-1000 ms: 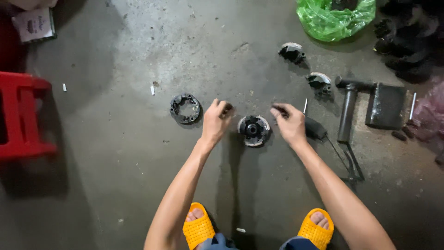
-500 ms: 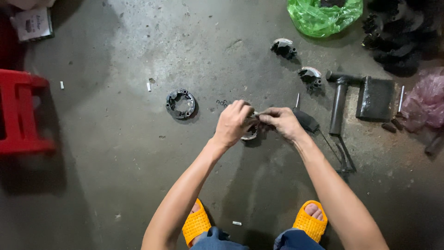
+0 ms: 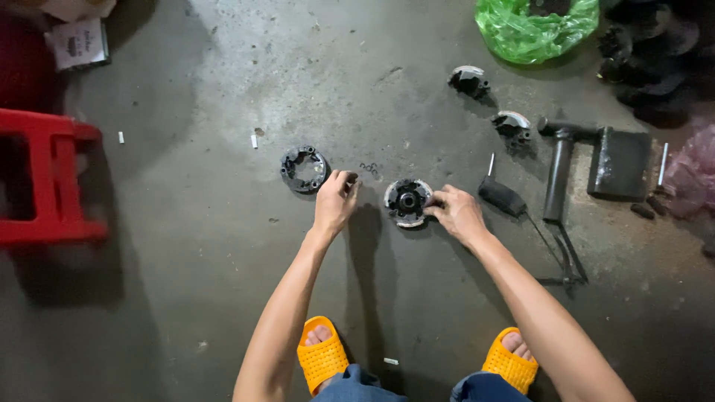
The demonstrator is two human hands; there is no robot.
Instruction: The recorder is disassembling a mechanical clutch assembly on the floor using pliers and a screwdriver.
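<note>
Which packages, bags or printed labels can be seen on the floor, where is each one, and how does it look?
Printed carton: top left corner, above the red stool; flat, whitish with dark print.
Green plastic bag: top edge, right of centre; crumpled, shiny, translucent.
Pink plastic bag: right edge; crumpled, pale pink, partly cut off.
No screens or signs are visible.

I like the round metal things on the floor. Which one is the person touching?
The round part with the pale rim, between the hands: the right hand touches its edge. The darker ring lies apart, beyond the left hand.
</note>
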